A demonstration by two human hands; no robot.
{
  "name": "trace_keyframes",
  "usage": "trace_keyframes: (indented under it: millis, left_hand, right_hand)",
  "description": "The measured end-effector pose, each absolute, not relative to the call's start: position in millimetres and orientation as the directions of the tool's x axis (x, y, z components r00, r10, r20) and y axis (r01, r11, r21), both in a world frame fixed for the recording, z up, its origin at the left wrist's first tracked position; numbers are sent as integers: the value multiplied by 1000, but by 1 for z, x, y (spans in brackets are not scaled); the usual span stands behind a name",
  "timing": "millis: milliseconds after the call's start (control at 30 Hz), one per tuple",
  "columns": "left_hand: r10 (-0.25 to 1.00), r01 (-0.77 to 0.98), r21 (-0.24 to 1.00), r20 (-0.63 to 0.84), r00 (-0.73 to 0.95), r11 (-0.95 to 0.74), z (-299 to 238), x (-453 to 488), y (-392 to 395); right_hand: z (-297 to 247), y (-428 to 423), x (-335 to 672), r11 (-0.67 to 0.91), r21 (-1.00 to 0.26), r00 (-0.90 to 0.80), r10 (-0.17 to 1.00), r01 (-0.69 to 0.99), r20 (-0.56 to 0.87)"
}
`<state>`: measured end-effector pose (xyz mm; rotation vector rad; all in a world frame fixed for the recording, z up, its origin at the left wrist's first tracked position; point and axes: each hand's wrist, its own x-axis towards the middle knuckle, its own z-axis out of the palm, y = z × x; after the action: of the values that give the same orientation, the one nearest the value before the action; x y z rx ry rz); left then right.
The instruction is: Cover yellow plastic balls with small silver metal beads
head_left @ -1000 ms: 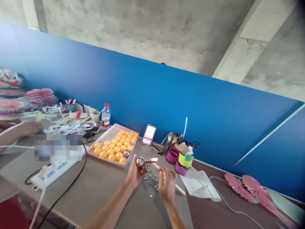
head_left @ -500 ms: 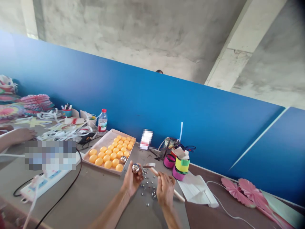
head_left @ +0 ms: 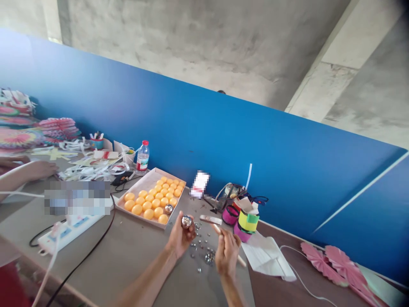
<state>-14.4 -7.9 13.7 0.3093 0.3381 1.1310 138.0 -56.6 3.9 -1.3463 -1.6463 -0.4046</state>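
left hand (head_left: 180, 236) pinches silver ball (head_left: 187, 221) | right hand (head_left: 227, 252) grips hammer (head_left: 210, 219), long axis back-left to front-right, head toward ball | free surface (head_left: 134, 251) to the left, tray (head_left: 147, 180) behind

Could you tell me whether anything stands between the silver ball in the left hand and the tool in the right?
Nothing visible does. The left hand holds the silver ball; the tool in the right hand points at it across an open gap. Loose silver pieces lie on the table below.
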Motion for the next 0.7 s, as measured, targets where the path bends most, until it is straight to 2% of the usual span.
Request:
trace_keyframes:
  millis: [133, 300, 433, 533, 700]
  left_hand:
    - [919, -825, 407, -128, 372, 391, 14, -15, -7]
    - [925, -810, 459, -77, 371, 364, 11, -14, -8]
    - [963, -808, 523, -143, 229, 270, 6, -9, -5]
    - [977, -771, 605, -186, 105, 198, 5, -8, -3]
    - [995, -608, 790, -95, 9, 81, 5, -8, -4]
  right_hand:
    - [4, -57, 136, 368, -253, -57, 657, 895, 752]
    - [5, -58, 136, 356, -318, 53, 589, 878, 807]
    - [6, -59, 132, 360, -264, -28, 636, 895, 771]
    - [8, -62, 129, 359, -223, -74, 654, 906, 753]
    - [10, -63, 129, 357, -244, -4, 571, 902, 821]
